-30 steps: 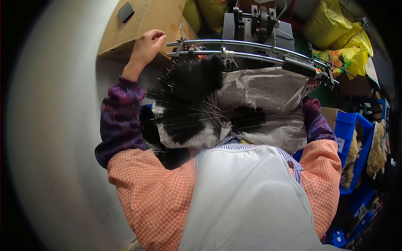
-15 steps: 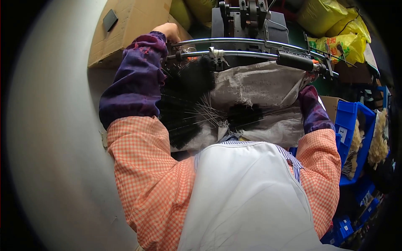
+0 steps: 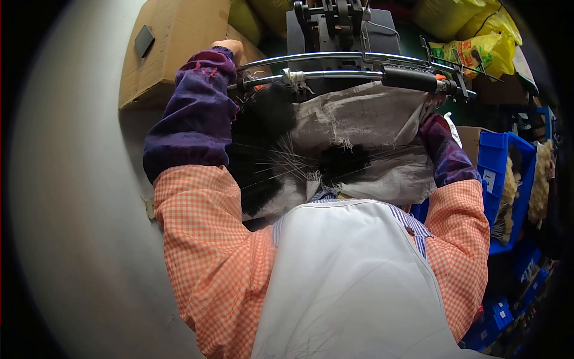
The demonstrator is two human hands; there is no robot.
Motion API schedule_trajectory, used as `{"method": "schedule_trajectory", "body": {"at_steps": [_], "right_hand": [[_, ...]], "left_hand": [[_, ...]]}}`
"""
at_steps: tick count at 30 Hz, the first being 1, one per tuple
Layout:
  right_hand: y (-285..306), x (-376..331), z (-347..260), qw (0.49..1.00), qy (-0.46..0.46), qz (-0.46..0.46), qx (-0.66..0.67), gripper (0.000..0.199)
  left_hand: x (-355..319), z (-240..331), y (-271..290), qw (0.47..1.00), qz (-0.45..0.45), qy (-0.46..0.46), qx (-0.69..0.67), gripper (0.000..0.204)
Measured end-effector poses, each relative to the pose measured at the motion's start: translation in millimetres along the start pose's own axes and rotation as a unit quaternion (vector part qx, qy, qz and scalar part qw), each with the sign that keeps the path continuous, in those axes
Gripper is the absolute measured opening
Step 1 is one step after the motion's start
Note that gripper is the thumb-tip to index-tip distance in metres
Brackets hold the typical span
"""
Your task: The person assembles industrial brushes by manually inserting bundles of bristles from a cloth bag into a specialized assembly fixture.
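Note:
My left hand (image 3: 232,48) is raised at the far left, beside a cardboard box and near the left end of two curved metal rails (image 3: 335,75). Its fingers are mostly hidden beyond the wrist. Only a sliver of my right hand (image 3: 432,104) shows at the right, below the black sleeve (image 3: 409,78) on the lower rail; its fingers are hidden. Between my arms, a grey woven cloth (image 3: 359,116) drapes below the rails. Black-bristled brushes (image 3: 263,122) with thin wire stems lie in a heap on its left, and another dark bristle bunch (image 3: 344,163) lies near the middle.
A black machine (image 3: 338,30) stands behind the rails. The cardboard box (image 3: 173,51) is at the left, by a pale wall. Yellow sacks (image 3: 487,51) sit at the back right. Blue bins (image 3: 493,161) at the right hold pale bristly pieces.
The whole view has shifted slightly, so the machine, rails and sacks sit further left and a little higher. My left hand has moved slightly toward the box; my right arm stays nearly in place.

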State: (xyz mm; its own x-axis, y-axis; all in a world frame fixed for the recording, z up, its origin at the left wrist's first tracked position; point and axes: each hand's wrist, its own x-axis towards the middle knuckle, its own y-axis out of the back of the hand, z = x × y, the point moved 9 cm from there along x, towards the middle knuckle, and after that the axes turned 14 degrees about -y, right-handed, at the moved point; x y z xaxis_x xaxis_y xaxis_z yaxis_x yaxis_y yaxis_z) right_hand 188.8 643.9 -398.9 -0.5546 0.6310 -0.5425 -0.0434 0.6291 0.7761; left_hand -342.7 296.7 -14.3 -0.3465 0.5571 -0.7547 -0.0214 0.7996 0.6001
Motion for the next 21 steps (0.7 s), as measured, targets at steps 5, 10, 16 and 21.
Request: {"method": "schedule_trajectory", "body": {"at_steps": [5,10,16,21], "right_hand": [[18.8,-26.0,-31.8,1.000,-0.003,0.017,-0.005,0.020],[27.5,-49.3,-22.6,0.999,-0.011,0.030,0.003,0.021],[28.4,-68.3,-59.3,0.999,-0.020,0.045,0.013,0.021],[39.6,-78.6,-74.1,0.997,-0.034,0.060,0.024,0.022]], "left_hand": [[-0.6,-6.2,-8.0,1.000,-0.008,0.004,-0.008,0.036],[-6.5,-2.3,-2.3,0.999,0.029,-0.026,-0.009,0.036],[-0.8,-2.5,-9.3,0.998,0.029,-0.033,-0.041,0.040],[6.2,-23.8,1.8,0.988,0.109,-0.075,-0.082,0.040]]}}
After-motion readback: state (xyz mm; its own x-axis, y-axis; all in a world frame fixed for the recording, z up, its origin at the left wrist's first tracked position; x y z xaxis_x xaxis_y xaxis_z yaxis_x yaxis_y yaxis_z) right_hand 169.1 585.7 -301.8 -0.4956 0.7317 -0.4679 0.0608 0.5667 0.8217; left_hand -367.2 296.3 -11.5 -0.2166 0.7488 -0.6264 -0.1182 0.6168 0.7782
